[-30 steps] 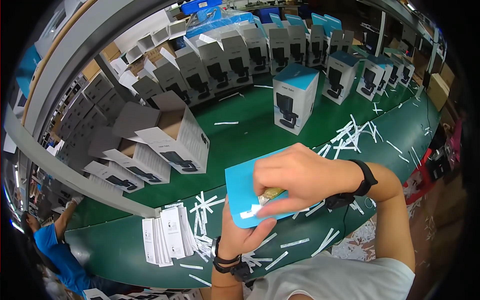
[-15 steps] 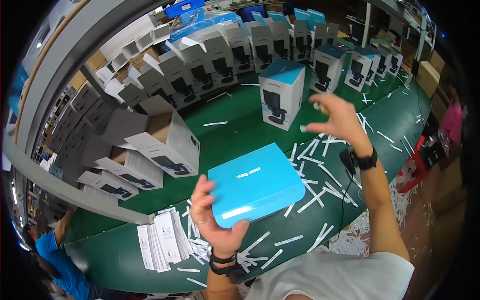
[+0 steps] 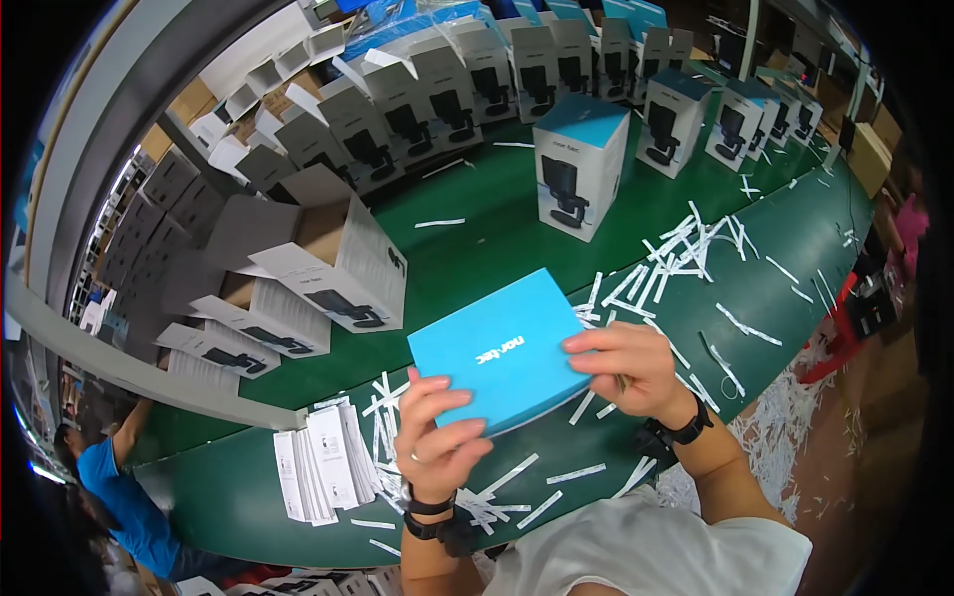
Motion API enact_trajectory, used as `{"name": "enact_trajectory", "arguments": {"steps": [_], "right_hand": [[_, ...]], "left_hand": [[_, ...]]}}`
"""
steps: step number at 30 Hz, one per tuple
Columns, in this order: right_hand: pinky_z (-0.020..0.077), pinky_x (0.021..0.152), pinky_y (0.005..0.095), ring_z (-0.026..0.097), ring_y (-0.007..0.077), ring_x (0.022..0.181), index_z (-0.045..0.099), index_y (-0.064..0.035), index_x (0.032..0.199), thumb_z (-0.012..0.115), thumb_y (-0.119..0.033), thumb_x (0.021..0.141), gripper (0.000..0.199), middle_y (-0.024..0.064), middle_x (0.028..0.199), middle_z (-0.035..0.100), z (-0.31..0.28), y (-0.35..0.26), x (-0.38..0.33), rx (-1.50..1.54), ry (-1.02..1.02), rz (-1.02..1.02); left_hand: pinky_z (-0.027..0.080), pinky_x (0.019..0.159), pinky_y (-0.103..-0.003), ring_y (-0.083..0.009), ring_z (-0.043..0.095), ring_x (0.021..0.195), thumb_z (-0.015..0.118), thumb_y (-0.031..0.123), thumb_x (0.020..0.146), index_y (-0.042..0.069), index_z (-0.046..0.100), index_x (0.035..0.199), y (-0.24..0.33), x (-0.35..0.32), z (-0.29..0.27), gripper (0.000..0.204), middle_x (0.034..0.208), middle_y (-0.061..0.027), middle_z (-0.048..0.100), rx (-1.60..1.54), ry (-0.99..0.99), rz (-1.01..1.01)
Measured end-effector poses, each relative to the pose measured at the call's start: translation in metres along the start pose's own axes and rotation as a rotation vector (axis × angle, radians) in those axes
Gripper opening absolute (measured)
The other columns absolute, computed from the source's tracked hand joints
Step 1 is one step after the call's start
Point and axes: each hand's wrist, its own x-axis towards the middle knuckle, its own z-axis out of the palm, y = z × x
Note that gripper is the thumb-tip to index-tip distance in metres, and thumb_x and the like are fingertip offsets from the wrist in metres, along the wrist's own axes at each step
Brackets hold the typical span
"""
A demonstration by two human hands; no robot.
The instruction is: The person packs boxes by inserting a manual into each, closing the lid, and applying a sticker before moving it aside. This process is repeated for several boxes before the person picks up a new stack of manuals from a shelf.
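A flat light-blue carton (image 3: 502, 323) with white lettering lies tilted between my hands over the near side of the green table. My left hand (image 3: 437, 437) grips its left end, the fingers lying over the lid. At the right end, my right hand (image 3: 636, 368) holds the carton, fingers on its top and the thumb hidden underneath. The carton's near flap is down along the front edge. Beyond it a tall white box with a blue top (image 3: 581, 164) stands upright, a dark microphone pictured on its front.
Open printed boxes (image 3: 353, 268) stand left, next to a grey metal post. White strips (image 3: 676, 248) litter the green table (image 3: 467, 268). Stacked folded leaflets (image 3: 323, 462) lie near left. More boxes (image 3: 407, 124) line the back. A person in blue (image 3: 129, 507) is at far left.
My right hand has come down and left from above the table onto the carton's right end. The carton's near flap, sticking out before, is folded down. The left hand's fingers have closed over the lid.
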Motion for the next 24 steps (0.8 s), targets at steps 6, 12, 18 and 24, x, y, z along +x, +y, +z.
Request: {"name": "enact_trajectory", "arguments": {"steps": [6,12,18,24], "right_hand": [[0.0446,0.056,0.0260,0.058,0.0166,0.063,0.074,-0.0101,0.099,0.084,-0.008,0.070,0.030,0.0062,0.104,0.073,0.009,0.001,-0.007,-0.030,0.086,-0.137],[0.0412,0.057,0.0286,0.061,0.0164,0.066,0.071,-0.0108,0.094,0.087,-0.008,0.064,0.033,0.0046,0.099,0.074,0.022,-0.007,-0.010,-0.052,0.079,-0.017],[0.0433,0.066,0.0343,0.059,0.0249,0.076,0.061,-0.0082,0.096,0.086,-0.014,0.062,0.042,0.0113,0.100,0.065,-0.007,-0.005,-0.007,-0.163,-0.052,-0.011],[0.0486,0.079,0.0336,0.064,0.0222,0.089,0.063,-0.0036,0.122,0.086,-0.044,0.057,0.080,0.0247,0.144,0.043,-0.005,0.025,0.034,0.029,-0.191,0.150]], "left_hand": [[0.030,0.115,-0.054,-0.0335,0.060,0.114,0.085,0.017,0.071,0.018,0.067,0.100,-0.002,-0.008,-0.001,0.035,0.116,-0.0040,0.066,0.232,-0.159,0.143],[0.037,0.108,-0.053,-0.0282,0.062,0.106,0.093,0.023,0.063,0.019,0.054,0.104,-0.006,-0.012,0.023,0.057,0.107,-0.0032,0.064,0.212,0.063,0.175],[0.045,0.100,-0.054,-0.0301,0.064,0.103,0.093,0.013,0.061,0.015,0.056,0.090,0.004,0.002,0.058,0.046,0.106,-0.0048,0.065,0.150,0.197,0.144],[0.038,0.106,-0.055,-0.0368,0.056,0.118,0.094,0.021,0.060,0.015,0.059,0.098,-0.006,0.013,0.031,0.052,0.115,-0.0084,0.063,0.138,0.050,0.135]]}}
